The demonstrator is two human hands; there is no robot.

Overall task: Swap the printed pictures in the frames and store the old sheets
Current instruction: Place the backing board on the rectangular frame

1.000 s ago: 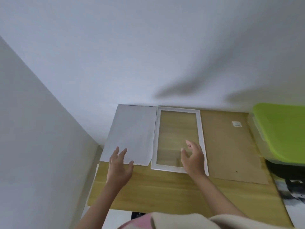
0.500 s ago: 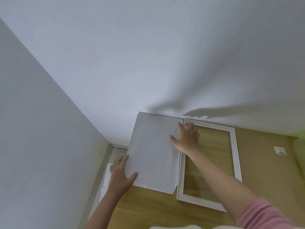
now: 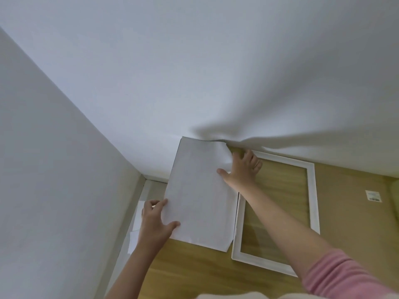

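- While my right hand (image 3: 243,169) pinches the far right corner of the white sheet (image 3: 198,195), thumb on top and fingers curled beneath, that corner curls up off the wooden table (image 3: 194,277) just right of centre in the frame.
- My left hand (image 3: 154,225) grips the near left edge of the same sheet at lower left of centre, thumb lying on the paper and fingers tucked at or under its edge.
- The sheet lies blank side up, long side running away from me, its far edge against the white wall (image 3: 216,72) and its near right corner clipped or folded.
- Just beside the sheet's right edge lies the white picture frame (image 3: 313,201), flat on the table, the wood showing through its opening; my right forearm crosses over its left side.
- Touching or slightly under the frame's right side is a brown backing board (image 3: 349,212) with a small white label (image 3: 373,196), at the right of the frame.
- My pink sleeve (image 3: 336,275) fills the lower right corner.
- A sliver of pale green (image 3: 395,201) shows at the right edge; I cannot tell what it is.
- Left of my left hand, in the gap between table and side wall, some white paper (image 3: 138,216) lies lower down.
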